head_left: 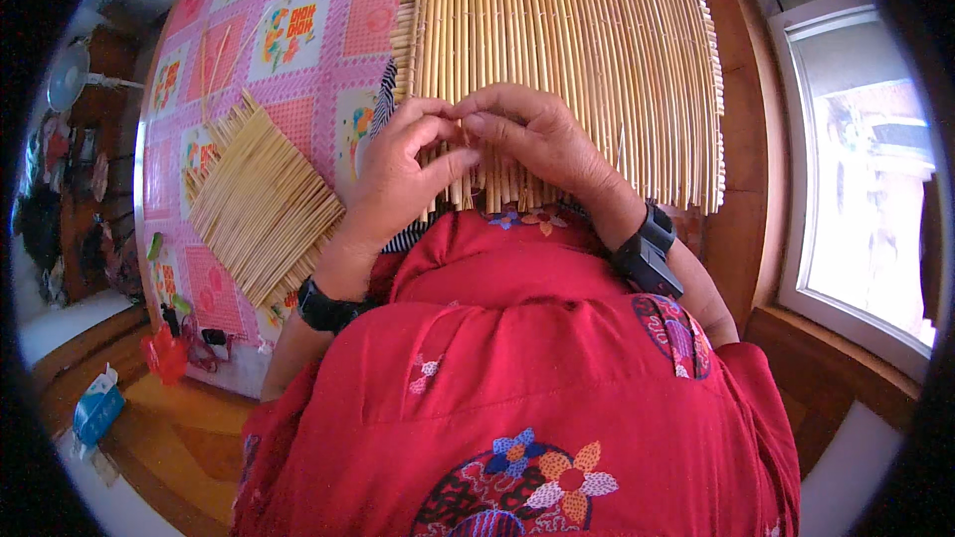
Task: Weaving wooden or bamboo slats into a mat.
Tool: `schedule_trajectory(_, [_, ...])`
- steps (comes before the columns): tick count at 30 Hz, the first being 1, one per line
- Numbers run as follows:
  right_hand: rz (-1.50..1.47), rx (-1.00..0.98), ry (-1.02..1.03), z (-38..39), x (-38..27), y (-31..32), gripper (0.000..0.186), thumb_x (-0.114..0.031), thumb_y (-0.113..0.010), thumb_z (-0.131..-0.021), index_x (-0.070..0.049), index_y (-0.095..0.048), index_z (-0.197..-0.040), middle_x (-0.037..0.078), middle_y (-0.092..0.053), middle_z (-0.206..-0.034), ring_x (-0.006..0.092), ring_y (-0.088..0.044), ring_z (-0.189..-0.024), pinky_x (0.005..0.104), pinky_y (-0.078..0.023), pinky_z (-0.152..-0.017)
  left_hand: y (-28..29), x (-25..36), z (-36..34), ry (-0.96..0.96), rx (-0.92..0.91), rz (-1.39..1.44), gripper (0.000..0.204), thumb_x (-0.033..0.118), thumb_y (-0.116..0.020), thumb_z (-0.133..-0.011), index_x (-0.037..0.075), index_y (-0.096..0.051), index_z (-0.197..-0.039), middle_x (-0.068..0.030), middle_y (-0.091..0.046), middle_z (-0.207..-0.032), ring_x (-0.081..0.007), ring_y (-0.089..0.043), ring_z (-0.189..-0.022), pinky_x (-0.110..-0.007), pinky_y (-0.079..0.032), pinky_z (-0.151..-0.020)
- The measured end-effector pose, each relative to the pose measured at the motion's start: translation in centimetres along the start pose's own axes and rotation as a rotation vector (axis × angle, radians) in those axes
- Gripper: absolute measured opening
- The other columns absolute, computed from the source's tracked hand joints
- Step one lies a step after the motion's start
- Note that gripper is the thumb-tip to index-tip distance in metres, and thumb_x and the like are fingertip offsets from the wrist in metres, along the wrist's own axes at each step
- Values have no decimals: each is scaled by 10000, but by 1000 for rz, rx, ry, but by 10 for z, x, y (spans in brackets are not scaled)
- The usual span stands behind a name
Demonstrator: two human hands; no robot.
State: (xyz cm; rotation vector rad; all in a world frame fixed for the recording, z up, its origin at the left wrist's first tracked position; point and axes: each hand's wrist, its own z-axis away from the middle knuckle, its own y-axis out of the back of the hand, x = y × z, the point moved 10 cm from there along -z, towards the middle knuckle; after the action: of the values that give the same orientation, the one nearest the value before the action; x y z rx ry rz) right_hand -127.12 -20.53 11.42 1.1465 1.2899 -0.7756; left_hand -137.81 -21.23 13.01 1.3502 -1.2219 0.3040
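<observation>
A large mat of straw-coloured reed stalks (567, 30), bound side by side with rows of thread, stretches away in front of me. Over its near left part my left hand (413, 154) and my right hand (537, 134) meet, fingertips almost touching. Both are closed in a pinch close to the stalk ends. What lies between the fingers is too small to make out. Beside my left forearm rests a smaller bundle of cut stalks (264, 204). A thin pale sliver (622, 144) stands out on the mat near my right wrist.
A pink patterned cloth (303, 104) spreads under the bundle, with a few loose stalks (214, 60) farther off. A red plastic thing (164, 353) and a blue-white box (97, 406) are at lower left. A bright window (865, 169) stands at right.
</observation>
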Motion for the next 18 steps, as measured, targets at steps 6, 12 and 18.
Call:
schedule_trajectory(6, [-81, 7, -163, 3, 4, 3, 185, -146, -562, -855, -25, -602, -989, 40, -620, -821, 98, -577, -797, 254, -475, -728, -2, -22, 8, 46, -43, 248, 132, 104, -619, -791, -9, -577, -845, -65, -535, -996, -124, -528, -830, -247, -430, -708])
schedule_trajectory(12, [83, -46, 142, 1, -13, -11, 210, -159, -599, -834, -16, -614, -986, 32, -628, -805, 100, -580, -722, 259, -485, -643, 4, -39, 8, 221, 9, 607, 57, 70, -547, -785, 15, -553, -771, -60, -521, -994, -120, -484, -893, -257, -393, -795])
schedule_trajectory(18, [302, -92, 9, -2, -6, -18, 178, -169, -600, -820, -26, -618, -925, 72, -620, -756, 116, -583, -696, 263, -475, -644, 6, -55, 14, 240, 55, 741, 37, 51, -523, -782, 23, -546, -775, -71, -531, -994, -136, -494, -928, -281, -386, -855])
